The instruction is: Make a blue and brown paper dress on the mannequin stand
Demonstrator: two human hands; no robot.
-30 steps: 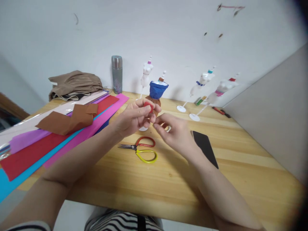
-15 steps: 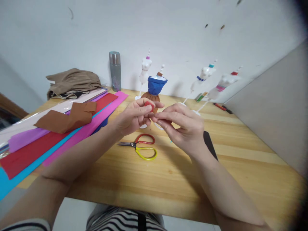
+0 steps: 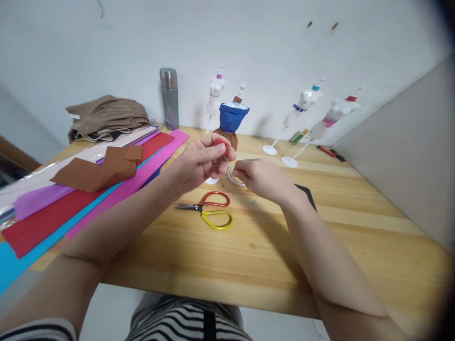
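Note:
My left hand (image 3: pixel 201 158) is raised over the middle of the table, thumb and fingers pinching a small red piece (image 3: pixel 221 146) that looks like folded crepe paper. My right hand (image 3: pixel 265 177) is lower and to the right, fingers curled together at a white ring (image 3: pixel 231 177), perhaps a tape roll. Whatever lies between its fingertips is hidden. Below the hands lie scissors (image 3: pixel 197 207) with one red and one yellow handle, blades pointing left. Behind my left hand stands a small mannequin (image 3: pixel 233 118) with a blue top and brown skirt.
Coloured paper sheets (image 3: pixel 53 218) spread along the left, a brown piece (image 3: pixel 95 173) on top. Folded brown cloth (image 3: pixel 110 113) and a steel flask (image 3: pixel 169 99) stand behind. More white mannequins (image 3: pixel 308 99) line the wall. A dark flat object (image 3: pixel 306 193) lies by my right wrist.
My right hand has come away from my left and dropped slightly, its fingers now curled by the white ring. My left hand keeps the red piece. The view has shifted slightly.

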